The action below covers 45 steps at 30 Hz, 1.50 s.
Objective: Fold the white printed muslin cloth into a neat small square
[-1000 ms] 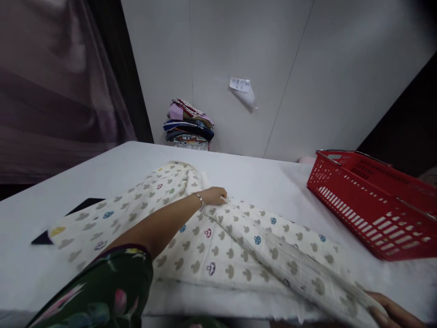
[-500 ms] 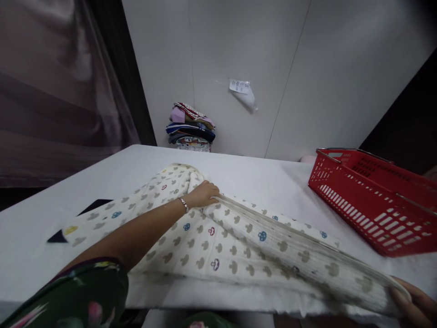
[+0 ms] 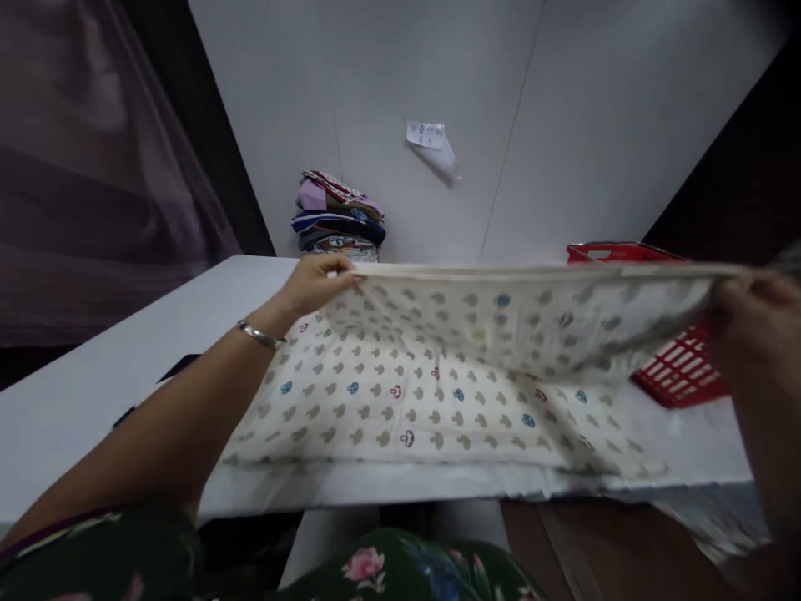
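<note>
A cream cloth (image 3: 431, 409) printed with small mushrooms covers the middle of the white table (image 3: 68, 401). Its upper layer is raised and stretched between both hands. My left hand (image 3: 319, 281) pinches the lifted edge at its left end, thumb and fingers pressed together. At the far right end of that edge, my right hand (image 3: 760, 305) grips the cloth; it is blurred by motion. Beneath the raised layer, the rest of the cloth lies flat near the front table edge.
A red plastic basket (image 3: 685, 371) stands on the right, partly hidden behind the raised cloth. Folded clothes (image 3: 341, 221) are stacked by the back wall. A dark item (image 3: 179, 367) lies at left beside my forearm. A paper label (image 3: 425, 133) hangs on the wall.
Both hands have lifted the cloth's edge up and away from me; the right hand rose most, from the front right corner. The lower layer now lies more spread out.
</note>
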Each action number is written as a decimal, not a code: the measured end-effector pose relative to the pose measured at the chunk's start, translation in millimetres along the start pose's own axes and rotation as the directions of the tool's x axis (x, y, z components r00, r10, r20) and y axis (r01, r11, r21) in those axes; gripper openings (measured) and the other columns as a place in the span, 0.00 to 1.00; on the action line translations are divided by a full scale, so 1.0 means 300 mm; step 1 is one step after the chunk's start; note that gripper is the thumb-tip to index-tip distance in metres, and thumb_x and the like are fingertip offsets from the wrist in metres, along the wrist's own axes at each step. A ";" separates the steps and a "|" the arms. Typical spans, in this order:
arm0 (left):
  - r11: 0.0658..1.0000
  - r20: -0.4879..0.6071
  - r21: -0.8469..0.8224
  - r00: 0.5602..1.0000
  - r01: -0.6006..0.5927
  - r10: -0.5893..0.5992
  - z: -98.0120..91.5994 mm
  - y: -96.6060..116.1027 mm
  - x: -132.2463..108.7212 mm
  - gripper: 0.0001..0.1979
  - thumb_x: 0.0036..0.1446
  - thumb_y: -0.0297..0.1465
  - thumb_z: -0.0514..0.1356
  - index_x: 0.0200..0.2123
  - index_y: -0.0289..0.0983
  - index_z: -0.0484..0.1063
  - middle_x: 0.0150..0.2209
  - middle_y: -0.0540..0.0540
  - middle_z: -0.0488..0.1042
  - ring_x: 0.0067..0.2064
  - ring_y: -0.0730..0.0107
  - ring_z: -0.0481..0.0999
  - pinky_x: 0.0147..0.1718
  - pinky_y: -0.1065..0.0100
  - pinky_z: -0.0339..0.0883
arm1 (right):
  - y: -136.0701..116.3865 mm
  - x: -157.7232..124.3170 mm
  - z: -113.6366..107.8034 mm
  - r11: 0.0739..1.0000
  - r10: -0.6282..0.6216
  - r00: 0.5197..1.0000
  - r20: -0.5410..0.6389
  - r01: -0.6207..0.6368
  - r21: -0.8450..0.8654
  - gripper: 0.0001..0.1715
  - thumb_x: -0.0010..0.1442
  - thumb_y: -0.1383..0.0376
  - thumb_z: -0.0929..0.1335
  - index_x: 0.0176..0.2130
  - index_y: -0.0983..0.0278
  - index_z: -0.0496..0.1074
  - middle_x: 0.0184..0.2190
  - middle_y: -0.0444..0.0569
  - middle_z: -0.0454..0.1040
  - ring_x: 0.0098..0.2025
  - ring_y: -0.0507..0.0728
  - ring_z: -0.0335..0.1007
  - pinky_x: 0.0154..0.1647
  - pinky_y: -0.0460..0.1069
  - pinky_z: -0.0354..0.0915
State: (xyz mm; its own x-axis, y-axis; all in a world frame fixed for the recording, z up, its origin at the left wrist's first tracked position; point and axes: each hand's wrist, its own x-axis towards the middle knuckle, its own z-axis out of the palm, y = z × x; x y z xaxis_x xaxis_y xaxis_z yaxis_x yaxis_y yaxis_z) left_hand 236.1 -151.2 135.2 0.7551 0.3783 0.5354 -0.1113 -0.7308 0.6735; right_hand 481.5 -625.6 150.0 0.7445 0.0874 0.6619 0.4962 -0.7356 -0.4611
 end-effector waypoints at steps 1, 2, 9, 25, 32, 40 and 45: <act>0.999 -0.023 -0.049 1.000 -0.007 0.006 -0.004 0.024 0.020 0.14 0.45 0.40 0.64 0.27 0.35 0.69 0.25 0.52 0.69 0.27 0.76 0.65 0.29 0.72 0.59 | -0.031 0.066 -0.007 1.000 0.000 0.997 -0.080 0.002 0.026 0.32 0.66 0.57 0.53 0.60 0.77 0.55 0.52 0.71 0.66 0.50 0.62 0.68 0.33 0.48 0.65; 0.996 -0.021 -0.088 1.000 -0.015 0.013 -0.008 0.044 0.038 0.14 0.46 0.38 0.64 0.29 0.34 0.68 0.24 0.52 0.68 0.27 0.78 0.64 0.29 0.72 0.58 | -0.060 0.123 -0.017 0.993 0.012 0.982 -0.190 0.010 0.117 0.31 0.65 0.57 0.56 0.57 0.79 0.60 0.50 0.69 0.68 0.50 0.61 0.68 0.34 0.47 0.63; 0.999 0.141 -0.022 0.989 -0.048 0.051 -0.056 0.120 0.077 0.18 0.51 0.36 0.61 0.42 0.30 0.71 0.31 0.50 0.71 0.33 0.76 0.68 0.36 0.69 0.61 | -0.226 0.228 -0.130 0.929 0.112 0.974 -0.196 -0.033 0.368 0.30 0.59 0.64 0.62 0.52 0.87 0.64 0.47 0.71 0.69 0.45 0.57 0.69 0.31 0.45 0.57; 0.995 0.522 0.063 0.852 -0.076 0.032 0.133 0.208 -0.177 0.11 0.56 0.38 0.52 0.33 0.38 0.70 0.33 0.50 0.74 0.34 0.70 0.71 0.33 0.70 0.62 | -0.173 -0.111 0.023 0.930 0.053 0.910 0.412 -0.196 0.311 0.11 0.54 0.71 0.62 0.37 0.66 0.71 0.32 0.49 0.70 0.32 0.52 0.63 0.32 0.47 0.58; 0.960 0.599 0.153 0.795 -0.234 0.099 0.257 0.309 -0.340 0.09 0.57 0.34 0.52 0.37 0.39 0.71 0.38 0.46 0.75 0.39 0.66 0.73 0.36 0.67 0.63 | -0.527 -0.482 0.201 0.790 -0.511 0.407 0.757 -0.126 0.600 0.27 0.56 0.56 0.67 0.53 0.62 0.66 0.35 0.46 0.72 0.34 0.54 0.66 0.35 0.48 0.62; 0.952 0.647 0.033 0.733 -0.305 0.213 0.221 0.237 -0.439 0.06 0.54 0.34 0.56 0.37 0.46 0.70 0.37 0.48 0.76 0.39 0.64 0.75 0.39 0.63 0.66 | -0.557 -0.609 0.208 0.786 -0.605 0.211 0.768 0.002 0.619 0.20 0.64 0.54 0.60 0.30 0.63 0.69 0.24 0.42 0.67 0.27 0.51 0.60 0.28 0.45 0.56; 0.872 0.732 0.168 0.651 -0.460 0.202 0.191 0.144 -0.477 0.04 0.45 0.28 0.59 0.25 0.43 0.65 0.28 0.49 0.74 0.35 0.63 0.72 0.48 0.57 0.61 | -0.525 -0.656 0.148 0.829 -0.553 0.130 0.823 0.188 0.527 0.17 0.63 0.57 0.59 0.28 0.62 0.66 0.22 0.42 0.66 0.24 0.50 0.59 0.25 0.44 0.54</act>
State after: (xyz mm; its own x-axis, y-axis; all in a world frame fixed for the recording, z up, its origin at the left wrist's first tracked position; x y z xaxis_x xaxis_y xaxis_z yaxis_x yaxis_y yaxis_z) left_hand 160.1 -269.5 58.4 0.9418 -0.3173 0.1111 -0.3356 -0.9066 0.2557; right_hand 276.7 -497.1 66.1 0.1897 0.9710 -0.1457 0.7868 -0.2391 -0.5689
